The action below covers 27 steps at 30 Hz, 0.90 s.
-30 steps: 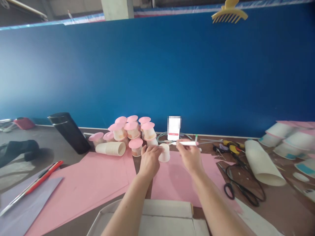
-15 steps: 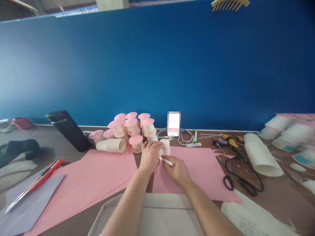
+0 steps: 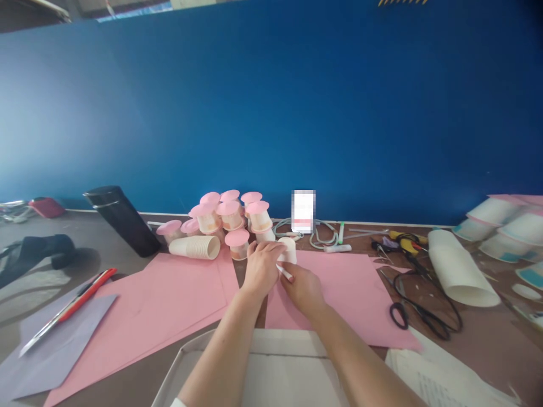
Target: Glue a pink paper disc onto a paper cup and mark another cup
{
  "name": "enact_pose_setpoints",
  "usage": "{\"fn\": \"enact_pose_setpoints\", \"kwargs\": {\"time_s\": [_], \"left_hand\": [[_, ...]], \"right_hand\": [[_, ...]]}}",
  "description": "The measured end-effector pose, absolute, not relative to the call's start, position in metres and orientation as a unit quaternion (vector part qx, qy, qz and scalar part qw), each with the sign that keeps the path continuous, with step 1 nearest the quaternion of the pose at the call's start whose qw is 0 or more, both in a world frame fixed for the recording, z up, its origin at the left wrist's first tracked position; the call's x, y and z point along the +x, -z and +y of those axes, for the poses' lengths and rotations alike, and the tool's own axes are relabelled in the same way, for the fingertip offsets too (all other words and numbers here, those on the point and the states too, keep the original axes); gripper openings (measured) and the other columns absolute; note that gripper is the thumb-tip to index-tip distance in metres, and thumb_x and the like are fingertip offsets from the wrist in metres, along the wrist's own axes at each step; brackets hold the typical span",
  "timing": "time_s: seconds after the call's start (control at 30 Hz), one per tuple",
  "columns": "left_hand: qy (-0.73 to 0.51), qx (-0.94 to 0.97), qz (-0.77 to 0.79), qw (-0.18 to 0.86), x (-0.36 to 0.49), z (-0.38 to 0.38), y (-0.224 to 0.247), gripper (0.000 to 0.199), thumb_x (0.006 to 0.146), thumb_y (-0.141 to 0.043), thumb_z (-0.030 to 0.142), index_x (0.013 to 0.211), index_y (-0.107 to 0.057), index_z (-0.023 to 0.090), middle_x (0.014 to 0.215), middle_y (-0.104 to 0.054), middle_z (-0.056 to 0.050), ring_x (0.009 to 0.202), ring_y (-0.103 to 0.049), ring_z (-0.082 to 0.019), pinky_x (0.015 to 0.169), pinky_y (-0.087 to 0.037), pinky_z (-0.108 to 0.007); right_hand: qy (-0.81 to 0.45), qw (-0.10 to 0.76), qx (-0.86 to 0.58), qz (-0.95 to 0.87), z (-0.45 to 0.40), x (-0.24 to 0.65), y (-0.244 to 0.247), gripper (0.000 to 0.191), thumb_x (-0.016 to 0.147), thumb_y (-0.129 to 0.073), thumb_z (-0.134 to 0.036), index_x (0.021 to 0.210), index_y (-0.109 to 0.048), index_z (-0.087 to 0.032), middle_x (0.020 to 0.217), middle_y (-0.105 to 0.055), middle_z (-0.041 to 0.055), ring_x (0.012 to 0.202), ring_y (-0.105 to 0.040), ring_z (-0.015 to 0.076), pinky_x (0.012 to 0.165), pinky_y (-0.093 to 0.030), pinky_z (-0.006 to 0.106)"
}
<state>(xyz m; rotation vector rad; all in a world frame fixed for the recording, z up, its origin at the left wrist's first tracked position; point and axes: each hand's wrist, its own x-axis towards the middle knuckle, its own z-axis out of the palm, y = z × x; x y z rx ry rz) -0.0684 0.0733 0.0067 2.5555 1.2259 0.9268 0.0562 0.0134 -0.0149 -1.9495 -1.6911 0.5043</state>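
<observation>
A small white paper cup (image 3: pixel 287 249) stands upside down on the right-hand sheet of pink paper (image 3: pixel 339 288). My left hand (image 3: pixel 263 263) is closed on the cup's left side, with its fingers laid across the near side. In my right hand (image 3: pixel 302 288) is a slim white pen (image 3: pixel 285 273), its tip at the cup's base near my left hand. The tip's contact with the paper is hidden. Left of my left hand are several cups topped with pink paper discs (image 3: pixel 237 237), some stacked. A nested row of white cups (image 3: pixel 195 247) lies on its side.
More pink sheets (image 3: pixel 169 299) and a red-handled knife (image 3: pixel 85 299) on purple paper lie left. A black flask (image 3: pixel 123 220) leans behind. To the right are black scissors (image 3: pixel 424 316), a large white cup (image 3: pixel 462 271) and a cable (image 3: pixel 322 237). A white box (image 3: pixel 292 367) sits in front.
The pen in my right hand has turned to a steeper angle around the cup's base. My left hand stays on the cup. The whole view has shifted slightly.
</observation>
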Motion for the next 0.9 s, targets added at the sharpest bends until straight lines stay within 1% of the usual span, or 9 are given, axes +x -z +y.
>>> {"fn": "enact_pose_setpoints", "kwargs": {"time_s": [0.33, 0.67, 0.77, 0.9], "left_hand": [[-0.316, 0.854, 0.406, 0.08, -0.068, 0.073, -0.007, 0.047, 0.077, -0.044, 0.006, 0.113, -0.064, 0.029, 0.121, -0.065, -0.001, 0.113, -0.053, -0.021, 0.107, -0.02, -0.047], [-0.303, 0.854, 0.413, 0.09, -0.07, 0.072, -0.01, 0.047, 0.08, -0.043, 0.007, 0.114, -0.064, 0.03, 0.122, -0.065, -0.001, 0.115, -0.052, -0.02, 0.108, -0.018, -0.046], [-0.311, 0.853, 0.409, 0.087, -0.07, 0.072, -0.01, 0.047, 0.08, -0.042, 0.007, 0.113, -0.064, 0.031, 0.121, -0.065, 0.001, 0.114, -0.053, -0.02, 0.107, -0.019, -0.046], [-0.313, 0.852, 0.41, 0.088, -0.069, 0.072, -0.01, 0.048, 0.079, -0.041, 0.005, 0.112, -0.064, 0.03, 0.121, -0.066, 0.001, 0.114, -0.053, -0.02, 0.107, -0.019, -0.047]], "right_hand": [[-0.171, 0.221, -0.727, -0.628, 0.013, 0.053, 0.01, 0.041, 0.085, -0.05, -0.029, 0.124, -0.06, -0.035, 0.093, -0.071, 0.0014, 0.084, -0.064, 0.0172, 0.073, -0.038, 0.026], [-0.151, 0.215, -0.725, -0.636, 0.007, 0.052, 0.0, 0.035, 0.088, -0.047, -0.036, 0.119, -0.063, -0.031, 0.091, -0.071, 0.0028, 0.084, -0.065, 0.0181, 0.07, -0.037, 0.026], [-0.152, 0.219, -0.725, -0.635, 0.006, 0.054, -0.002, 0.036, 0.088, -0.045, -0.037, 0.118, -0.064, -0.031, 0.096, -0.072, 0.0028, 0.086, -0.065, 0.0192, 0.07, -0.037, 0.027], [-0.159, 0.224, -0.728, -0.629, 0.005, 0.056, -0.005, 0.035, 0.086, -0.045, -0.031, 0.115, -0.065, -0.032, 0.1, -0.072, 0.0016, 0.087, -0.065, 0.0197, 0.071, -0.037, 0.027]]}}
